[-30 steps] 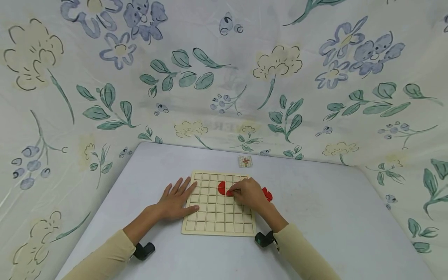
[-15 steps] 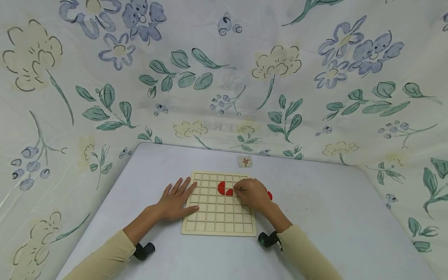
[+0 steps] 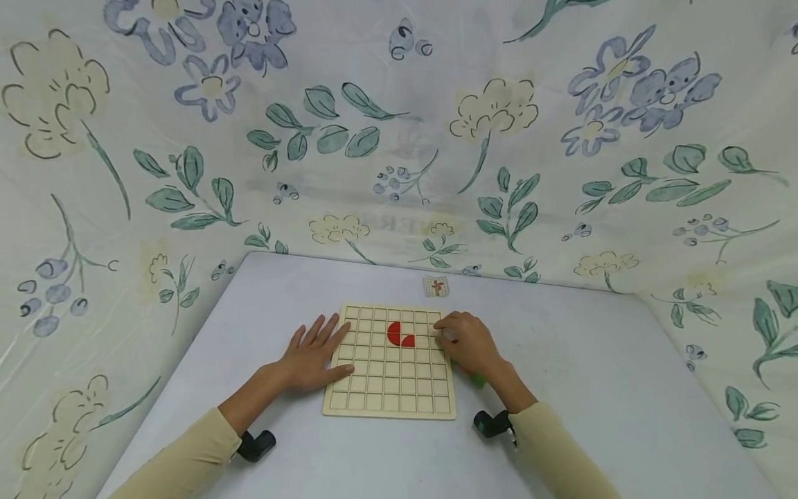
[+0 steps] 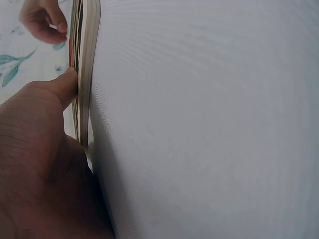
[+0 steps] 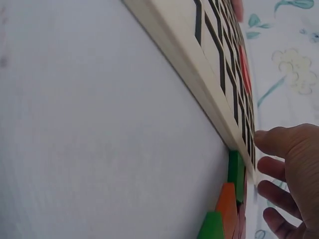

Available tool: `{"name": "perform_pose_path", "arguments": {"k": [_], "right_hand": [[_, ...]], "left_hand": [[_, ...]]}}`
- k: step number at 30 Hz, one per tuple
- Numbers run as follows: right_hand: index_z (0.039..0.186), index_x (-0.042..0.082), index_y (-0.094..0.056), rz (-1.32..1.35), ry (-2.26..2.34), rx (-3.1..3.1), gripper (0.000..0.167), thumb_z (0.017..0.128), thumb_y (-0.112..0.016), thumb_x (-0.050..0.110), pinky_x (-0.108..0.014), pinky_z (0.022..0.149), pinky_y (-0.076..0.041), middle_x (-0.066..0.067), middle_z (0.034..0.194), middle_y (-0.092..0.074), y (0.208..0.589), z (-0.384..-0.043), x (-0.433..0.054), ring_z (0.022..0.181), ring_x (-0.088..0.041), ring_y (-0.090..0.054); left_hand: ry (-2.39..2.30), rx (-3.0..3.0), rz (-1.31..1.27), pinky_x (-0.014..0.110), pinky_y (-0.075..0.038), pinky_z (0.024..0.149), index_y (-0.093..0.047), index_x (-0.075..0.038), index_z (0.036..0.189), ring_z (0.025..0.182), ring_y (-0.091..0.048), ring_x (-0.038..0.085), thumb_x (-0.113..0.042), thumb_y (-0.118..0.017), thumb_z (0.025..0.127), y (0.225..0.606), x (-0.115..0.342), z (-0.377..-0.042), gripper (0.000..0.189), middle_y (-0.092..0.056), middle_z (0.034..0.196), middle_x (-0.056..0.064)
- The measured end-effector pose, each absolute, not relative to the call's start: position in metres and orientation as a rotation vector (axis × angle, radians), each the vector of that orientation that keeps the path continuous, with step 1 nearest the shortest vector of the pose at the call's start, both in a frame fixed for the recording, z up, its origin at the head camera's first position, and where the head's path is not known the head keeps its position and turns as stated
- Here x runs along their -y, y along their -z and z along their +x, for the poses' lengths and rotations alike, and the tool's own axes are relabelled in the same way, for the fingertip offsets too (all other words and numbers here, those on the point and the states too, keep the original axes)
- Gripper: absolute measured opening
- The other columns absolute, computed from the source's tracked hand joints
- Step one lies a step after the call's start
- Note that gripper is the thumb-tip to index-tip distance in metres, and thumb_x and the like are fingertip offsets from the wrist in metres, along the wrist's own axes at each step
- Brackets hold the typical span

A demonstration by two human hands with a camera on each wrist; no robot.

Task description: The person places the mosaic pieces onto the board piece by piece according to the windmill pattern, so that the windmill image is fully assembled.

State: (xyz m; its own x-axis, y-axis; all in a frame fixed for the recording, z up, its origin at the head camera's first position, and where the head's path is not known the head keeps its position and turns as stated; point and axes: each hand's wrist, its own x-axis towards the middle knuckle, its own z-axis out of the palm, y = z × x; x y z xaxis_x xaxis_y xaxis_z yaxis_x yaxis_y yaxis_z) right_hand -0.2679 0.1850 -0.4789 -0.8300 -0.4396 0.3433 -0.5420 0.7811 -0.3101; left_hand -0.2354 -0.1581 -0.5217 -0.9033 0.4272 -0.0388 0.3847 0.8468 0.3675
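Observation:
My left hand (image 3: 312, 357) lies flat with spread fingers over the left edge of a wooden grid board (image 3: 374, 389); its thumb rests on the board in the left wrist view. Two red shapes sit on the grid: a half-round one (image 3: 394, 334) and, at its lower right, a quarter-round one (image 3: 408, 341). My right hand (image 3: 474, 344) hovers at the board's right edge, fingers loosely bent. In the right wrist view nothing shows between its thumb and fingers. Below it, beside the board, are green (image 5: 237, 172) and orange (image 5: 228, 206) pieces, partly hidden by the hand in the head view.
A small card (image 3: 436, 286) with a grid and a reddish figure lies behind the board. The white table (image 3: 561, 360) ends at a flower-patterned cloth wall (image 3: 386, 173). A black wrist camera (image 3: 257, 445) sits under the left sleeve, another (image 3: 491, 423) under the right.
My right hand has let go of the quarter-round red piece on the grid and drawn back to the right edge. A green piece now shows below it. The left hand stays put.

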Motion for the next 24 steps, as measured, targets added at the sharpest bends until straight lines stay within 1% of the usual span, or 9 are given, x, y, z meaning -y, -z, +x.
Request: {"name": "perform_pose_path", "arguments": {"k": [4,7,12,15,19,24], "right_hand": [[0.103,0.008,-0.076,0.704,-0.539,2.768,0.022,0.082,-0.081,0.015,-0.035,0.07,-0.051,-0.003,0.092,-0.067,0.478,-0.271,-0.194,0.083,-0.02,-0.06],[0.104,0.009,-0.076,0.622,-0.522,2.822,0.024,0.083,-0.08,0.018,-0.032,0.067,-0.049,-0.003,0.091,-0.065,0.478,-0.271,-0.2,0.081,-0.018,-0.057],[0.105,0.009,-0.075,0.508,-0.488,2.905,0.025,0.085,-0.079,0.022,-0.033,0.07,-0.05,-0.004,0.092,-0.064,0.477,-0.268,-0.212,0.083,-0.02,-0.057],[0.104,0.008,-0.075,0.495,-0.44,2.947,0.024,0.085,-0.078,0.022,-0.034,0.07,-0.049,-0.003,0.091,-0.064,0.475,-0.269,-0.22,0.082,-0.02,-0.056],[0.1,0.008,-0.077,0.491,-0.436,3.017,0.019,0.086,-0.078,0.02,-0.034,0.071,-0.051,-0.002,0.088,-0.063,0.471,-0.27,-0.228,0.079,-0.019,-0.055],[0.102,0.009,-0.077,0.449,-0.558,3.111,0.015,0.088,-0.075,0.015,-0.031,0.073,-0.053,-0.001,0.089,-0.064,0.469,-0.272,-0.237,0.079,-0.017,-0.056]], "left_hand": [[-0.533,-2.909,0.638,0.061,0.004,0.112,-0.016,-0.014,0.159,0.148,0.006,0.035,-0.072,-0.044,0.091,0.522,0.158,-0.236,0.093,-0.003,0.164,0.013],[-0.532,-2.908,0.639,0.061,0.004,0.112,-0.017,-0.014,0.159,0.148,0.006,0.035,-0.072,-0.044,0.091,0.522,0.158,-0.236,0.093,-0.003,0.164,0.013],[-0.542,-2.897,0.639,0.061,0.005,0.112,-0.016,-0.014,0.159,0.148,0.007,0.035,-0.072,-0.044,0.091,0.52,0.158,-0.235,0.094,-0.003,0.164,0.013],[-0.549,-2.891,0.635,0.061,0.005,0.112,-0.016,-0.014,0.159,0.148,0.007,0.035,-0.072,-0.044,0.091,0.519,0.157,-0.235,0.094,-0.003,0.164,0.013],[-0.541,-2.893,0.632,0.061,0.005,0.112,-0.017,-0.013,0.159,0.148,0.007,0.035,-0.072,-0.044,0.091,0.519,0.157,-0.235,0.094,-0.003,0.164,0.014],[-0.519,-2.903,0.631,0.061,0.004,0.112,-0.017,-0.014,0.159,0.148,0.006,0.035,-0.073,-0.043,0.09,0.521,0.158,-0.237,0.094,-0.003,0.164,0.013]]}}
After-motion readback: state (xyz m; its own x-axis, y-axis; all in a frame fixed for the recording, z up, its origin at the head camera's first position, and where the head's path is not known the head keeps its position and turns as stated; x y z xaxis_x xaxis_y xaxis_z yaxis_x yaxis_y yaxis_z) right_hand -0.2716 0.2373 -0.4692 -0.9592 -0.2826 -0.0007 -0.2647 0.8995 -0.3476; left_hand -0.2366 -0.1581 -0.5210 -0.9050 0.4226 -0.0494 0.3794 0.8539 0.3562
